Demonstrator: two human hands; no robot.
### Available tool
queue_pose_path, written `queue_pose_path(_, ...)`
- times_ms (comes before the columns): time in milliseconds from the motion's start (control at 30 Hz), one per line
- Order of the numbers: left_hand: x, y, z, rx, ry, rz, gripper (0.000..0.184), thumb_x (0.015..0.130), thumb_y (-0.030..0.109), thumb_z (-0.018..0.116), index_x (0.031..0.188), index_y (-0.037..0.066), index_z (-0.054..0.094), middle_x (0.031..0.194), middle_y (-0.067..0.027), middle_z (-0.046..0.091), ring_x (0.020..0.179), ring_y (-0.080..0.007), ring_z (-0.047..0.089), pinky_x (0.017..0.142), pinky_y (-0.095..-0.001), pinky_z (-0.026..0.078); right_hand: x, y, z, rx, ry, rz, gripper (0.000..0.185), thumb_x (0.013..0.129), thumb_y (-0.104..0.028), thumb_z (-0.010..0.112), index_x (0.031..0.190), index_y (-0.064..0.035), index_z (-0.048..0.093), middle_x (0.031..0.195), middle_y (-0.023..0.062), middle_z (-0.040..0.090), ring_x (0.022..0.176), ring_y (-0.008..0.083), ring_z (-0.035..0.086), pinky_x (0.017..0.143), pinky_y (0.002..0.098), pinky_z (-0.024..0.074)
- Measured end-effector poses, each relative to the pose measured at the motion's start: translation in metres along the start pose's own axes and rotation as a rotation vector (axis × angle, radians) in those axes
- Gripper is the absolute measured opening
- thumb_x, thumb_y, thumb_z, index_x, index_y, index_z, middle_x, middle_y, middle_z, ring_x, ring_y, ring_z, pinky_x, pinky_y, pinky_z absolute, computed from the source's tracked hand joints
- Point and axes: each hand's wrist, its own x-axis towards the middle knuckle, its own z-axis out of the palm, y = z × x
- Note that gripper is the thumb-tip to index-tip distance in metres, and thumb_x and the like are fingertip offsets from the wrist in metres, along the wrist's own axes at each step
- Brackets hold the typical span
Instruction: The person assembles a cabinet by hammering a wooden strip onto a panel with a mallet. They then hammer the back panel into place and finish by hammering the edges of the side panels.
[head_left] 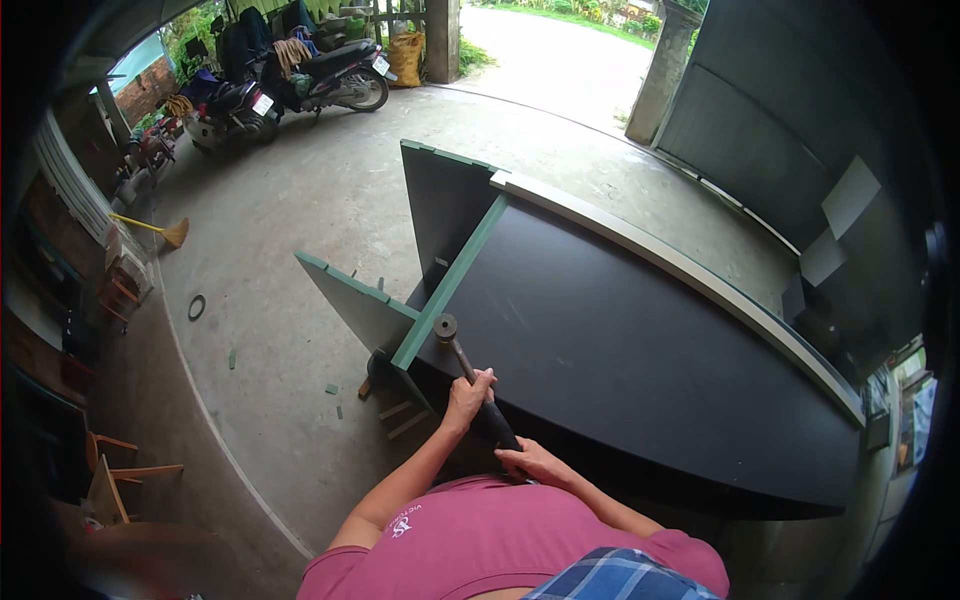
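A hammer (460,354) with a round metal head and black grip is held in front of my body. My left hand (467,400) is wrapped around the upper part of its handle. Lower down, my right hand (540,463) is closed on the grip's end. The hammer's head is over the near left corner of a large black panel (640,350), close to its green edge strip (455,275); I cannot tell if it touches. Two upright dark boards with green edges, a taller one (440,215) and a lower one (355,300), stand at the panel's left side.
A pale rail (680,270) runs along the panel's far side. On the concrete floor lie a dark ring (196,307), green scraps (331,389) and wood strips (407,420). Motorbikes (340,80) stand at the back left. A broom (172,233) and wooden chair (110,490) are at left.
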Motion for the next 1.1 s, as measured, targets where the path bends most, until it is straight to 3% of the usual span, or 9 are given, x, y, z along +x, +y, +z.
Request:
queue_pose_path(367, 0.004, 0.005, -0.018, -0.023, -0.213, -0.008, 0.033, 0.087, 0.034, 0.054, 0.078, 0.004, 0.063, 0.057, -0.0018, 0.057, 0.052, -0.0084, 0.047, 0.050, -0.0239, 0.036, 0.009, 0.011, 0.029, 0.138, 0.086, 0.015, 0.027, 0.085, -0.030, 0.062, 0.096, -0.0079, 0.050, 0.063, -0.0032, 0.042, 0.051, 0.0065, 0.038, 0.045, 0.0225, 0.0294)
queue_pose_path(433, 0.004, 0.007, -0.022, 0.003, -0.290, -0.051, 0.034, 0.088, 0.036, 0.053, 0.083, 0.004, 0.062, 0.059, -0.0021, 0.057, 0.055, -0.0084, 0.048, 0.055, -0.0236, 0.036, 0.011, 0.014, 0.036, 0.148, 0.107, 0.009, 0.026, 0.085, -0.029, 0.061, 0.095, -0.0079, 0.050, 0.062, -0.0032, 0.041, 0.050, 0.0065, 0.038, 0.044, 0.0226, 0.0290)
queue_pose_path(967, 0.001, 0.009, -0.028, -0.001, -0.284, -0.107, 0.031, 0.086, 0.036, 0.054, 0.080, 0.007, 0.063, 0.057, 0.0002, 0.055, 0.053, -0.0077, 0.048, 0.050, -0.0236, 0.034, 0.011, 0.009, 0.061, 0.206, 0.170, -0.015, 0.019, 0.086, -0.023, 0.059, 0.086, -0.0093, 0.046, 0.060, -0.0031, 0.041, 0.048, 0.0066, 0.038, 0.043, 0.0225, 0.0297)
queue_pose_path(1100, -0.008, 0.015, -0.022, 0.037, -0.162, -0.099, 0.032, 0.085, 0.035, 0.056, 0.077, 0.005, 0.063, 0.058, 0.0002, 0.050, 0.052, -0.0095, 0.045, 0.051, -0.0254, 0.034, -0.005, 0.007, 0.075, 0.278, 0.185, -0.099, 0.019, 0.087, -0.023, 0.058, 0.083, -0.0103, 0.044, 0.060, -0.0037, 0.040, 0.048, 0.0055, 0.037, 0.043, 0.0217, 0.0303)
